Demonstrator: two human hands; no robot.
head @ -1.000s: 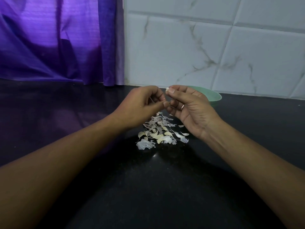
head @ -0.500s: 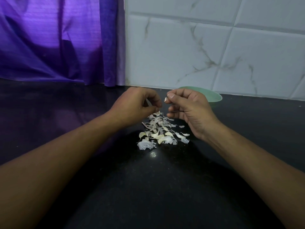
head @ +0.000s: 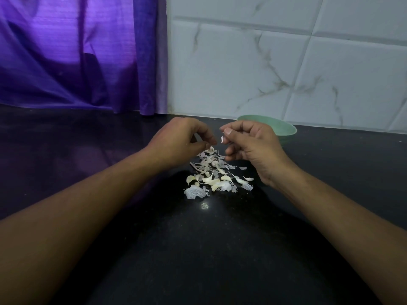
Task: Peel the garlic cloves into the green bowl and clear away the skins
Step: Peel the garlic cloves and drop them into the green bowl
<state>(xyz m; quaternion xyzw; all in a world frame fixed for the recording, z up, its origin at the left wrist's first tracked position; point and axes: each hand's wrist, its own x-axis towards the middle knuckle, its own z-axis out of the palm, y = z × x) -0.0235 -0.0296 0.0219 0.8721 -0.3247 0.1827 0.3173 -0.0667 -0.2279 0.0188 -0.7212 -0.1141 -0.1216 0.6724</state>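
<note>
My right hand [head: 253, 146] pinches a small white garlic piece [head: 222, 139] between thumb and forefinger, just above the heap. My left hand [head: 182, 142] hovers a little to the left of it with its fingers curled and fingertips together. Whether anything sits between those fingertips is hidden. A heap of white garlic skins and pale pieces [head: 215, 177] lies on the black counter below both hands. The green bowl [head: 285, 128] stands behind my right hand near the wall. Its inside is not visible, and the hand covers part of it.
The black counter [head: 198, 249] stretches toward me and to both sides. A white marbled tile wall [head: 286, 62] closes the back. A purple curtain [head: 77, 62] hangs at the back left, down to the counter.
My hands, joined at the garlic piece a second ago, have drawn apart. The left hand dropped toward the heap while the right kept the white piece.
</note>
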